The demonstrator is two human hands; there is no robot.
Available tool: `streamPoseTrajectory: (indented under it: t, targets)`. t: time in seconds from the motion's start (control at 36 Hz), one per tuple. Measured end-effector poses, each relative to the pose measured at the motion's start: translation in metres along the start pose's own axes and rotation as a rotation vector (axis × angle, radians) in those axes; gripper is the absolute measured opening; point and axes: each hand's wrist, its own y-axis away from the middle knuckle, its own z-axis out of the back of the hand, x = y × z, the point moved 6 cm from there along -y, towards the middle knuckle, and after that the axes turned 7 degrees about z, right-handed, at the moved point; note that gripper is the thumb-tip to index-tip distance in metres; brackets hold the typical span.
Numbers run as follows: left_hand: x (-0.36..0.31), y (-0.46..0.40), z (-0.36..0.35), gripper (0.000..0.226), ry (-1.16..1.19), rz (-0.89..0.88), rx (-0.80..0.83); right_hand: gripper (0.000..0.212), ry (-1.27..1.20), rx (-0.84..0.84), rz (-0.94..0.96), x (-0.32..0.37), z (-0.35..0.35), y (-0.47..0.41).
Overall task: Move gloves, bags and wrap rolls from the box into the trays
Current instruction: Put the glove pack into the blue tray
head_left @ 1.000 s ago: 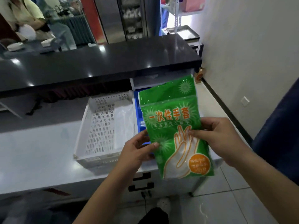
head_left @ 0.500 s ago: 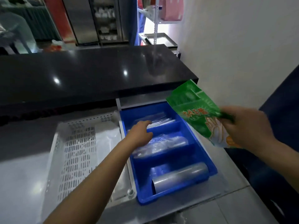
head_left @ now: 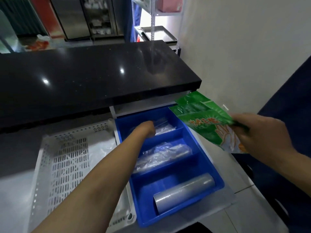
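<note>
My right hand (head_left: 262, 133) grips a green pack of disposable gloves (head_left: 203, 121) by its lower end, holding it tilted above the right rim of the blue divided tray (head_left: 217, 175). My left hand (head_left: 145, 130) reaches into the tray's far compartment, its fingers curled down on clear plastic bags (head_left: 164, 127); whether it grips them is hidden. The middle compartment holds crumpled clear bags (head_left: 165, 153). A wrap roll (head_left: 185, 192) lies in the near compartment.
A white perforated tray (head_left: 67, 165) with a clear plastic sheet (head_left: 101, 148) in it sits left of the blue tray. A black countertop (head_left: 92, 73) overhangs the back. A white wall stands to the right, and metal shelving (head_left: 154, 31) behind.
My left hand let go of the glove pack and went into the blue tray's far compartment. My right hand carried the pack to the right. The view tilted down toward the trays.
</note>
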Motion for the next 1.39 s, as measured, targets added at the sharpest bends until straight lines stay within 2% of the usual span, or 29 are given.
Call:
streamPoseTrajectory:
  t: [0.11,0.28,0.33,0.42,0.47,0.53,0.61,0.69,0.78,0.83,0.89,1.03,1.19,1.31,1.39]
  targets:
    - [0.001,-0.002,0.0,0.06,0.015,0.02,0.002,0.03,-0.014,-0.011,0.052,-0.003,-0.006,-0.017]
    - [0.0,0.013,-0.01,0.032,-0.023,0.059,0.062,0.034,-0.018,0.014,0.152,-0.003,-0.025,-0.053]
    - [0.001,0.018,-0.016,0.033,-0.11,0.05,0.087,0.033,-0.034,0.013,0.21,0.005,-0.032,-0.067]
    - [0.002,0.025,-0.019,0.032,-0.069,-0.011,0.038,0.031,-0.056,0.017,0.296,0.023,-0.043,-0.086]
    - [0.0,0.032,-0.024,0.037,-0.071,-0.083,-0.015,0.027,-0.062,0.058,0.36,0.037,-0.055,-0.098]
    - [0.0,0.037,-0.032,0.054,-0.13,-0.099,-0.116,0.034,-0.049,0.122,0.419,0.05,-0.07,-0.106]
    - [0.002,0.044,-0.039,0.075,-0.125,-0.016,-0.133,0.035,-0.012,0.168,0.508,0.073,-0.093,-0.114]
    - [0.001,0.049,-0.04,0.077,-0.137,0.076,-0.12,0.031,0.032,0.2,0.583,0.094,-0.127,-0.115]
    - [-0.002,0.055,-0.039,0.069,-0.118,0.091,-0.171,0.028,0.095,0.279,0.61,0.106,-0.165,-0.116]
    - [-0.002,0.059,-0.039,0.064,-0.072,0.075,-0.182,0.022,0.137,0.267,0.624,0.11,-0.179,-0.119]
    - [-0.001,0.063,-0.038,0.062,-0.042,0.057,-0.19,0.031,0.121,0.247,0.606,0.109,-0.193,-0.122]
    - [-0.002,0.07,-0.036,0.066,-0.067,0.063,-0.175,0.03,0.069,0.374,0.597,0.101,-0.23,-0.121]
    - [-0.001,0.085,-0.034,0.073,-0.083,0.027,-0.168,0.017,0.011,0.531,0.611,0.102,-0.231,-0.136]
    - [0.008,0.099,-0.032,0.07,-0.038,-0.033,-0.24,0.039,-0.085,0.605,0.589,0.097,-0.232,-0.15]
    - [0.016,0.108,-0.024,0.063,0.05,-0.053,-0.31,0.045,-0.108,0.611,0.536,0.095,-0.235,-0.156]
